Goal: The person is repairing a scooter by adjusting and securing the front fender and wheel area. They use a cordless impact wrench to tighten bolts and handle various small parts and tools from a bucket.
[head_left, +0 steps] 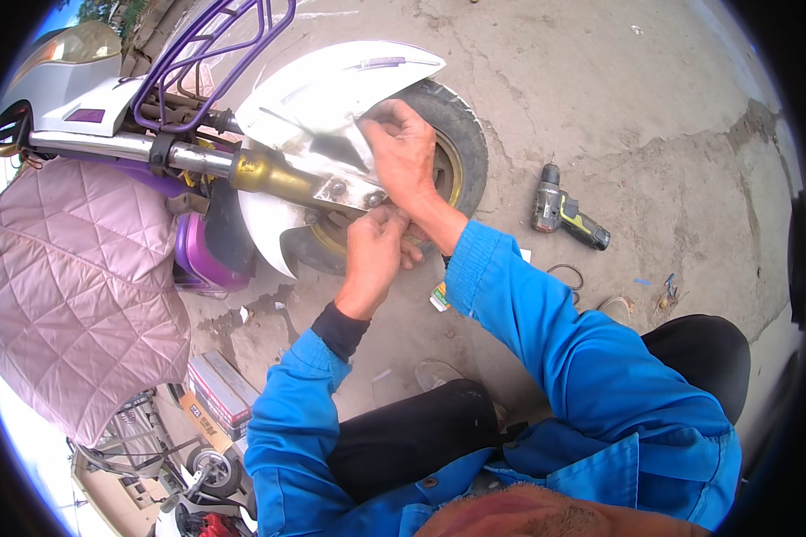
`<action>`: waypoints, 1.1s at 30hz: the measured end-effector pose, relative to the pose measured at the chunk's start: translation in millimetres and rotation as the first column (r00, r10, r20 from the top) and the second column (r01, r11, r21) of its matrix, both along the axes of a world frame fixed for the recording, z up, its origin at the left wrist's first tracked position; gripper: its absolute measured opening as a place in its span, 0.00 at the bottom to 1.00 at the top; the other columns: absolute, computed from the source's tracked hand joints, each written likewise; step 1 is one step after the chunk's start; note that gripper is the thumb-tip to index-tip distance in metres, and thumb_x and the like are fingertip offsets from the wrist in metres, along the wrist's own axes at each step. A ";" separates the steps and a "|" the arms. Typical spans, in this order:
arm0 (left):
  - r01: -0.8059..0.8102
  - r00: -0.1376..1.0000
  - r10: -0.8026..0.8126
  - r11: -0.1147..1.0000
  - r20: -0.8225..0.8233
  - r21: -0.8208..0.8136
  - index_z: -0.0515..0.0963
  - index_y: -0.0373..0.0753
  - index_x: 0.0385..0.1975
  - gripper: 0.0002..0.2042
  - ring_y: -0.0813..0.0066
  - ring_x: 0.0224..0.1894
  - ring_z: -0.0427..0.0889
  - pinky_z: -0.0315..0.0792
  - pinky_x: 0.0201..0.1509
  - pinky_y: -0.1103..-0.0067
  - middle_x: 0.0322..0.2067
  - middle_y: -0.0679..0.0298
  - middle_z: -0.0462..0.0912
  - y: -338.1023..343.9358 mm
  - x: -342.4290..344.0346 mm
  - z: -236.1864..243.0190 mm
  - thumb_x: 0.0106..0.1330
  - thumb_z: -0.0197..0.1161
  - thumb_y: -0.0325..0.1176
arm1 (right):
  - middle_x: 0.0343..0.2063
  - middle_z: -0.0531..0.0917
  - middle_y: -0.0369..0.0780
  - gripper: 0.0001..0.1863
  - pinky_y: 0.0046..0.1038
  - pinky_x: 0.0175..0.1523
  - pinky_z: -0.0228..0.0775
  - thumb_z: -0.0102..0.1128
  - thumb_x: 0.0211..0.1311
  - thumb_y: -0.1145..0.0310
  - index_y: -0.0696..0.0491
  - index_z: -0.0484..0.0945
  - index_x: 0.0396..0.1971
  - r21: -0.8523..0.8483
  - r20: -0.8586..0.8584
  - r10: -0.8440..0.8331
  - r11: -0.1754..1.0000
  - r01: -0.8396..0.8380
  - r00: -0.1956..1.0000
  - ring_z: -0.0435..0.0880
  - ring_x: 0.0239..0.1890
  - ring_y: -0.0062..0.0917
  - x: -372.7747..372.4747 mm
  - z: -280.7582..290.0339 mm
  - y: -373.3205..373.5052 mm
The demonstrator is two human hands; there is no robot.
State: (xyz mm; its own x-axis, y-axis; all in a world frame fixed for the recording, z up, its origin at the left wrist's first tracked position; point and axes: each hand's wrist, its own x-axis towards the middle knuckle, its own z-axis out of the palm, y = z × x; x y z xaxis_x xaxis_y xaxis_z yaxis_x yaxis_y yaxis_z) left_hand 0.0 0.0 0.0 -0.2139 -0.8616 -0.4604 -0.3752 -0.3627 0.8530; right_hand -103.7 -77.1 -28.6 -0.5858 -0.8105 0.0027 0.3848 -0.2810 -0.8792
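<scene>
A white front fender point(309, 76) sits over the black tyre point(468, 134) of a scooter's front wheel. A gold fork leg point(264, 172) runs to a white bracket plate with bolts point(336, 188). My right hand point(405, 152) is closed at the fender's edge, thumb against the white plastic and the other fingers curled, partly hidden. Just below it, my left hand point(372, 255) is pinched near the lower end of the bracket, beside a bolt point(374, 199). Whatever lies between its fingertips is too small or hidden to make out.
A cordless drill point(560, 206) lies on the concrete to the right. A pink quilted cover point(72, 268) hangs over the scooter at left, under a purple rack point(208, 54). Boxes point(221, 389) and another vehicle's wheel point(213, 470) are at lower left.
</scene>
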 end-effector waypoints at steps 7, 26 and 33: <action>-0.020 1.000 0.020 1.000 -0.009 -0.016 0.80 0.24 0.47 0.15 0.76 0.21 0.83 0.71 0.23 0.81 0.35 0.53 0.90 -1.9 1.2 2.4 0.83 0.56 0.33 | 0.27 0.88 0.37 0.04 0.22 0.35 0.73 0.67 0.64 0.77 0.61 0.84 0.36 -0.070 0.102 0.001 0.998 0.006 0.995 0.82 0.29 0.14 4.7 0.2 -5.1; 0.000 1.000 0.000 1.000 0.001 0.003 0.79 0.22 0.50 0.15 0.74 0.22 0.83 0.71 0.23 0.81 0.39 0.54 0.88 -1.0 0.9 -2.8 0.80 0.58 0.32 | 0.32 0.92 0.40 0.10 0.22 0.41 0.77 0.67 0.66 0.75 0.65 0.87 0.44 -0.045 0.102 0.077 0.996 -0.072 0.992 0.85 0.34 0.16 -2.1 0.4 0.7; -0.003 1.000 0.003 1.000 0.000 0.001 0.79 0.23 0.51 0.15 0.74 0.22 0.83 0.71 0.23 0.81 0.39 0.53 0.89 0.4 -0.5 -3.1 0.80 0.59 0.33 | 0.33 0.91 0.36 0.12 0.21 0.41 0.76 0.69 0.67 0.70 0.63 0.89 0.45 -0.036 0.090 0.085 0.996 -0.082 0.992 0.83 0.35 0.14 -2.0 -1.0 2.8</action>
State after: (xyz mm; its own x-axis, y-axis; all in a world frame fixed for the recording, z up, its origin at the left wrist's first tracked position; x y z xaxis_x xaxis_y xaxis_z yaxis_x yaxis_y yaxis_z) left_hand -0.5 0.4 -3.1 -0.2113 -0.8616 -0.4614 -0.3737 -0.3650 0.8527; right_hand -105.7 -74.3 -29.6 -0.5148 -0.8571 -0.0206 0.4865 -0.2722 -0.8302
